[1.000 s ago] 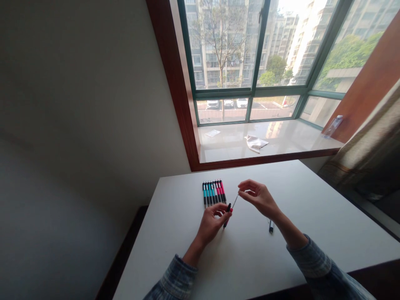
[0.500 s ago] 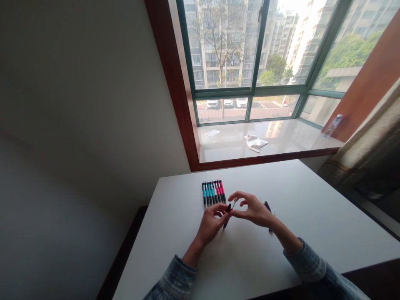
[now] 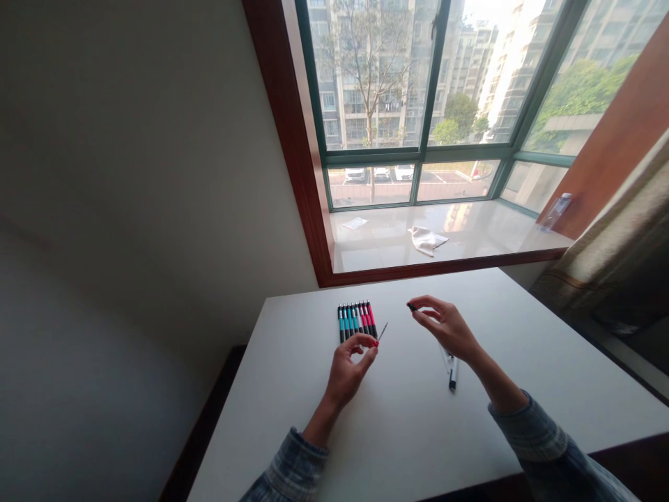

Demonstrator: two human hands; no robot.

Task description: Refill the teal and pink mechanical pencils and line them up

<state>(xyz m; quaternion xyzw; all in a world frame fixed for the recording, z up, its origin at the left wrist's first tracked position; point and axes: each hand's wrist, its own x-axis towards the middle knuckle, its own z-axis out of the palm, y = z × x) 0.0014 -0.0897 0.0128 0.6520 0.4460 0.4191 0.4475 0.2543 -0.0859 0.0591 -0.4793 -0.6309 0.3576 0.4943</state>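
Observation:
My left hand (image 3: 347,368) is closed in a pinch on a pen part with a red end (image 3: 375,343), and a thin dark rod (image 3: 383,330) like a refill points up and to the right from it. Over the table to the right, my right hand (image 3: 445,326) pinches a small black pen piece (image 3: 411,306) between thumb and fingertips. Just beyond my left hand lies a neat row of click pens (image 3: 356,319) with teal, white and pink-red barrels. Below my right hand rests a white-and-black pen part (image 3: 453,375), with thin clear pieces beside it partly hidden.
The white table (image 3: 408,432) meets a wall on the left. Past its far edge, a window sill (image 3: 381,244) holds a crumpled white cloth (image 3: 427,240), a flat white packet (image 3: 355,223) and a clear bottle (image 3: 556,213). A curtain (image 3: 601,230) hangs at the right.
My hands have come apart. The right has moved up and right, carrying the black piece away, while the left stays near the pens with the thin rod now exposed.

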